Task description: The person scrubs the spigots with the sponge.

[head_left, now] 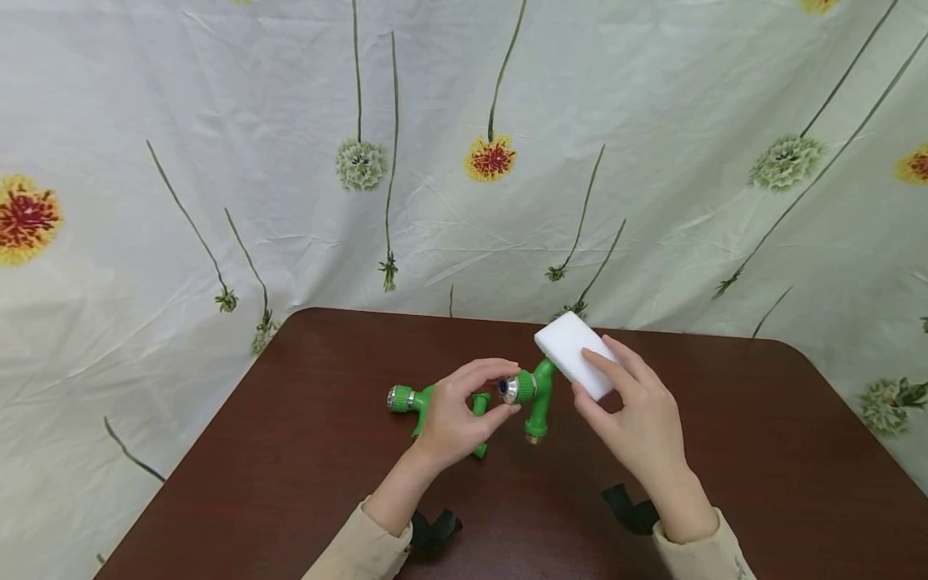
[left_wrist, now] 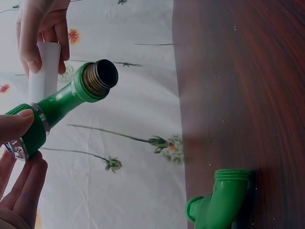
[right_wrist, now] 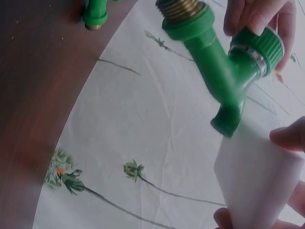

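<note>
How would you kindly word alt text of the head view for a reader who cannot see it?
A person's left grip holds a green plastic tap by its silver-capped knob, while the right grip holds a white rectangular block at its spout. Another green tap lies partly hidden on the dark brown table.

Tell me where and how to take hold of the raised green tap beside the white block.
I'd hold the green tap by its ribbed knob, coming from the person's left and closing around it: the knob is round, points that way, and faces away from the white block. That should leave the spout and brass thread free.
</note>
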`<state>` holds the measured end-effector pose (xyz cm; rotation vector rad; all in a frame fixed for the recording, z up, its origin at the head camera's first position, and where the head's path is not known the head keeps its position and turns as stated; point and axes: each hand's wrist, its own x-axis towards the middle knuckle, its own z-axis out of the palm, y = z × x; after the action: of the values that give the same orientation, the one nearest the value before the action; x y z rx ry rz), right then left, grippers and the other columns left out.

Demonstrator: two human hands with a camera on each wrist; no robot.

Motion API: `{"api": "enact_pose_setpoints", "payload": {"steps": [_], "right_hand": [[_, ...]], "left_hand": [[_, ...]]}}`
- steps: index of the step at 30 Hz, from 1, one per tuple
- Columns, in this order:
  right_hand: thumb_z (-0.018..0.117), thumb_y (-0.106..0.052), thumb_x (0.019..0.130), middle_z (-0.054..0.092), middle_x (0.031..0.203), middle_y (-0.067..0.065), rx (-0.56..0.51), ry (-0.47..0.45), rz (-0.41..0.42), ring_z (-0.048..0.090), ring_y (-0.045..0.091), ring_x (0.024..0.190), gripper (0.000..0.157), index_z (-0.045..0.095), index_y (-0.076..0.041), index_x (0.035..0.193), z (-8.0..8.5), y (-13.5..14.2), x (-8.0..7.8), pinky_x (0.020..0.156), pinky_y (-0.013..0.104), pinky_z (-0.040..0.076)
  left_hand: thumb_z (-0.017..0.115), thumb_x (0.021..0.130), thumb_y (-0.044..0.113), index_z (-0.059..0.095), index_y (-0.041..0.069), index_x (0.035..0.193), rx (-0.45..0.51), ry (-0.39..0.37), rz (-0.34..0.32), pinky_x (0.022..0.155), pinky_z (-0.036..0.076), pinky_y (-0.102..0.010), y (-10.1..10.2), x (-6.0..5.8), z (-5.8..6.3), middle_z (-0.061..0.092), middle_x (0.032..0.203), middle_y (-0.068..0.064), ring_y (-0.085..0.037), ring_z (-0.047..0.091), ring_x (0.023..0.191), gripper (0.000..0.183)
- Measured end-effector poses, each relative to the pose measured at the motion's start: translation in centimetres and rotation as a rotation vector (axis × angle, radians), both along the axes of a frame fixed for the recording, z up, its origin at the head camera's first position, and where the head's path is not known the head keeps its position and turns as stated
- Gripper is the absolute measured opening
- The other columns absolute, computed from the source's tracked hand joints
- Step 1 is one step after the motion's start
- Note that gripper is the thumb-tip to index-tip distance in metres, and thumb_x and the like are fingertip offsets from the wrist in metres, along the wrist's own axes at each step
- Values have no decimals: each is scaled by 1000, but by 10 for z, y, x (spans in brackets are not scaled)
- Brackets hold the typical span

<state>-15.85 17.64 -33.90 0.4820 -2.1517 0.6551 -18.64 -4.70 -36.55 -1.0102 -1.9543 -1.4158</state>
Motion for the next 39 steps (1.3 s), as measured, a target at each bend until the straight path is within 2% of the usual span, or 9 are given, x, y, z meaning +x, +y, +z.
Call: {"api": "enact_pose_setpoints", "payload": {"steps": [3, 7, 11, 14, 20, 27, 29, 35, 39], "right_hand": [[75, -10, 71, 60, 123, 9, -51, 26, 2, 61, 26, 102, 37, 71, -10, 108, 1, 2, 0, 64, 36, 51], [76, -7, 70, 58, 126, 6, -78, 30, 83, 60, 22, 104, 41, 70, -14, 110, 1, 0, 0, 69, 21, 48], [76, -5, 69, 58, 126, 5, -71, 7, 156, 60, 21, 105, 43, 70, -15, 111, 0, -1, 0, 73, 13, 44], [76, -5, 70, 57, 127, 5, -52, -18, 164, 59, 21, 105, 42, 70, -15, 110, -2, 1, -2, 72, 13, 45], [75, -6, 71, 58, 125, 6, -72, -7, 76, 60, 23, 104, 39, 70, -12, 109, -4, 3, -5, 69, 16, 45], [74, -10, 72, 56, 128, 6, -50, -52, 211, 58, 23, 106, 39, 69, -13, 111, -4, 1, -3, 75, 12, 44], [74, -10, 72, 57, 127, 7, -30, -49, 204, 58, 23, 106, 39, 69, -13, 110, -4, 1, -3, 73, 15, 46], [75, -8, 71, 58, 124, 6, -64, -49, 85, 60, 22, 102, 38, 70, -12, 109, -4, 3, -4, 68, 20, 47], [75, -9, 73, 56, 127, 5, -71, -91, 168, 58, 21, 105, 39, 69, -14, 111, -2, 4, -3, 71, 18, 47]], "left_hand": [[77, 70, -8, 67, -4, 104, 24, 5, -3, 71, 56, -38, -1, 7, 11, 63, 107, -17, -24, 64, 87, 36], [76, 69, -12, 65, -8, 102, 45, -24, -1, 71, 56, -43, -3, 17, 25, 62, 105, -22, -27, 63, 81, 35], [77, 70, -9, 64, -7, 104, 52, -45, 31, 70, 56, -41, -5, 18, 29, 63, 104, -20, -26, 63, 80, 36], [77, 70, -8, 64, -6, 104, 80, -61, 50, 69, 56, -40, -6, 17, 28, 63, 101, -18, -26, 64, 78, 37], [79, 67, -8, 64, -7, 101, 138, -81, 109, 69, 56, -44, -7, 16, 29, 63, 95, -18, -30, 65, 78, 37], [80, 67, -6, 65, -7, 100, 155, -114, 151, 70, 56, -42, -8, 18, 32, 64, 96, -19, -31, 65, 77, 37], [80, 67, -7, 65, -8, 100, 162, -117, 152, 70, 56, -43, -8, 18, 33, 65, 96, -19, -31, 65, 77, 36], [80, 66, -8, 65, -9, 98, 192, -113, 152, 68, 56, -44, -9, 17, 33, 64, 94, -21, -33, 65, 76, 36], [80, 66, -8, 64, -10, 99, 206, -117, 156, 68, 56, -45, -9, 17, 33, 64, 93, -21, -33, 65, 76, 36]]}}
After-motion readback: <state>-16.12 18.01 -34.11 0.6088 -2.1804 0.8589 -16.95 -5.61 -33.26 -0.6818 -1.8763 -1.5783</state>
